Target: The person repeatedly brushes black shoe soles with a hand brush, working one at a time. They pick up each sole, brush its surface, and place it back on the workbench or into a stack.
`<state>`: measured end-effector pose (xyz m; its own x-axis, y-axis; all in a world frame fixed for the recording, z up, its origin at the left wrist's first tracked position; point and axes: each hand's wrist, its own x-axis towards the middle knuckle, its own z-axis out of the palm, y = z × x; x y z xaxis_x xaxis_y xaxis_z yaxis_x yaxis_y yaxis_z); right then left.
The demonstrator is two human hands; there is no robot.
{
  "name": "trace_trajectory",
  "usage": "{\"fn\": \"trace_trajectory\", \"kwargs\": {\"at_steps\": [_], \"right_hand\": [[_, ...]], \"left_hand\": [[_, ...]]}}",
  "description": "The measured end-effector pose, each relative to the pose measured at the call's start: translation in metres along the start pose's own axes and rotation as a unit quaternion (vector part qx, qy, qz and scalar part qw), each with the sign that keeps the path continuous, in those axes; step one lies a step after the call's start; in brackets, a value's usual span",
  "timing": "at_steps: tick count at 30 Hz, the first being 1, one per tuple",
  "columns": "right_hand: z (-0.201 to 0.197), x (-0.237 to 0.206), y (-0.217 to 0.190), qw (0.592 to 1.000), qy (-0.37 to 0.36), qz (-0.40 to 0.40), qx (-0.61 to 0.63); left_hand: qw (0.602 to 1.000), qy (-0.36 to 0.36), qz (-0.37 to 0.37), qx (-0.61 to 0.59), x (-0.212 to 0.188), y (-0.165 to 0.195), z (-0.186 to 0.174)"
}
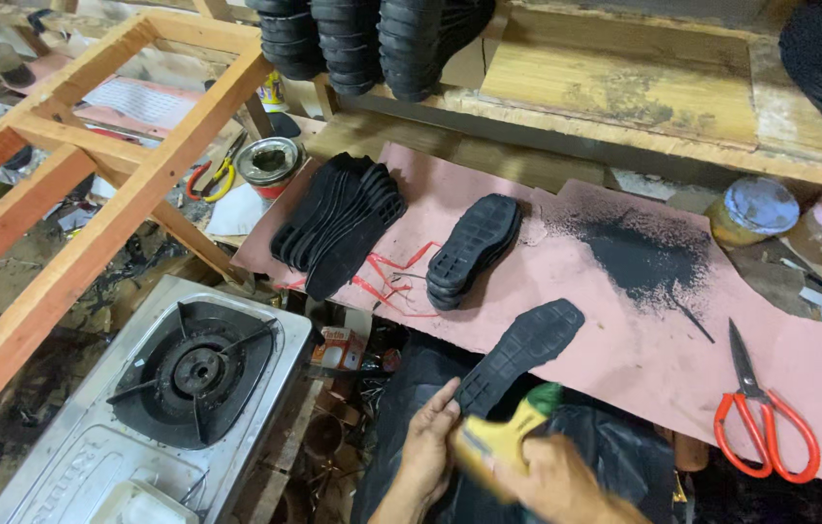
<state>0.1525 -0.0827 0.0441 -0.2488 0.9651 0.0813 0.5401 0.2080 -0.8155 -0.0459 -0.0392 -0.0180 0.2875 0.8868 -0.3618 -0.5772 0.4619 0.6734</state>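
My left hand (427,448) grips the near end of a black rubber shoe sole (519,353), tread side up, its far end resting on the pink sheet (624,359). My right hand (556,480) holds a yellow-and-green tool (508,435), blurred, against the sole's near end. On the sheet further back lie a small stack of treaded soles (472,248) and a fanned pile of flat black insoles (341,221).
Red-handled scissors (762,419) lie on the sheet at right, beside a black powder stain (645,254). A gas stove (178,388) stands at lower left under a wooden frame (91,184). Tins (270,163), jars (752,209) and stacked soles (353,39) line the back shelf.
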Motion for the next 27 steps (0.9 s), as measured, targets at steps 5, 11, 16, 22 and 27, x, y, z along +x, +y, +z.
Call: {"fn": "trace_trajectory", "kwargs": {"at_steps": [5, 11, 16, 22, 27], "right_hand": [[-0.031, 0.042, 0.008, 0.988, 0.02, 0.035, -0.149], [-0.132, 0.109, 0.042, 0.909, 0.279, 0.166, -0.262], [-0.083, 0.072, -0.003, 0.902, 0.159, -0.198, -0.349], [-0.055, 0.047, -0.038, 0.99, -0.095, 0.083, -0.065], [-0.13, 0.101, 0.014, 0.924, 0.232, 0.175, -0.248]], "left_hand": [[0.998, 0.024, -0.011, 0.052, 0.008, -0.015, -0.008], [0.997, 0.013, 0.032, 0.073, 0.008, -0.021, -0.011], [0.998, 0.042, 0.0, 0.052, 0.006, -0.018, -0.002], [0.999, 0.04, -0.003, 0.035, 0.001, -0.016, -0.005], [0.988, 0.041, 0.058, 0.135, -0.009, 0.004, 0.015]]}}
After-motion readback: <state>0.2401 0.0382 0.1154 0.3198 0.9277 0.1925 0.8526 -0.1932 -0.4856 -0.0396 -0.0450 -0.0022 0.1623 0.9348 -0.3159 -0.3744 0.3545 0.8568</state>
